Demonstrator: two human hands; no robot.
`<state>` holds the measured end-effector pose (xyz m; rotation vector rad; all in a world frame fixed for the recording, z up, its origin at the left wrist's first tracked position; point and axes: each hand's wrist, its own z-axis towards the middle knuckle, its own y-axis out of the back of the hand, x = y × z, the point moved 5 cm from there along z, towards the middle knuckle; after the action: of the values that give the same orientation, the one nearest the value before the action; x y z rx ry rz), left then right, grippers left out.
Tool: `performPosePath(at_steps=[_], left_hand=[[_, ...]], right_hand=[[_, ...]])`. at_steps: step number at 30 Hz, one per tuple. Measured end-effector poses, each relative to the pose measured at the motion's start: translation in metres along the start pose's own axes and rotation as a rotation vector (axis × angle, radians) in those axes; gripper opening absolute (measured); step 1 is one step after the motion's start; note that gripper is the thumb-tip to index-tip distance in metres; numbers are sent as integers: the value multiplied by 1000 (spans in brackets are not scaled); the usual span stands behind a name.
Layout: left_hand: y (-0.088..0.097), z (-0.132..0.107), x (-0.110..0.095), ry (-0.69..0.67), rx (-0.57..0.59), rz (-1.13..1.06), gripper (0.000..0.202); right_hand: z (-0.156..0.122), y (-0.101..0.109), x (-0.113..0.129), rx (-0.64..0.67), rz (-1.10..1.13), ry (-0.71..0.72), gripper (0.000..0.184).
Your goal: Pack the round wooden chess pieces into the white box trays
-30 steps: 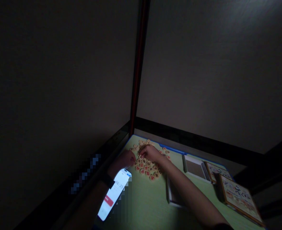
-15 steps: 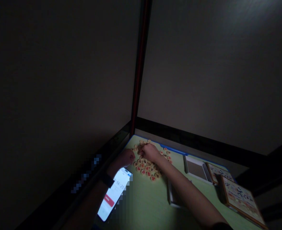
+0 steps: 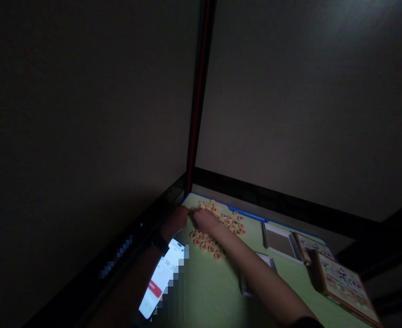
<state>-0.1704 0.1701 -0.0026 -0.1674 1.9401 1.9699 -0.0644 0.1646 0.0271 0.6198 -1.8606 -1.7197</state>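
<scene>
Many round wooden Chinese chess pieces (image 3: 208, 241), marked with red and dark characters, lie spread over a light green table (image 3: 214, 291). Beyond and left of most of them, my right hand (image 3: 204, 220) is closed, its fingertips turned toward my left hand. My left hand (image 3: 178, 218) is curled at the table's left edge, almost meeting the right one. What either hand holds is too small and dark to make out. A lit phone (image 3: 162, 278) showing a running timer lies under my left wrist, which wears a dark band.
An open shallow box tray (image 3: 280, 241) lies at the right. Another tray (image 3: 265, 260) is partly hidden under my right forearm. Two printed boxes (image 3: 344, 284) sit at the far right. Dark walls (image 3: 290, 114) meet in a corner behind the table.
My right hand has shifted left, away from the pieces. My left hand has moved up and slightly left, so the two hands are now closer together. The phone's timer has advanced.
</scene>
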Motion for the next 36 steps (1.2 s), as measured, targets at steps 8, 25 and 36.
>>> performPosePath(at_steps=[8,25,36], left_hand=[[9,-12,-9,-43,36,-16,29],[-3,-18,-11,-88,111,-104,11],[0,-12,-7,-64,38,-125,25]], right_hand=[[7,-5,-17,30,220,118,38],[-1,11,-58,-126,174,-78,28],[13,3,-22,-52,7,10,33]])
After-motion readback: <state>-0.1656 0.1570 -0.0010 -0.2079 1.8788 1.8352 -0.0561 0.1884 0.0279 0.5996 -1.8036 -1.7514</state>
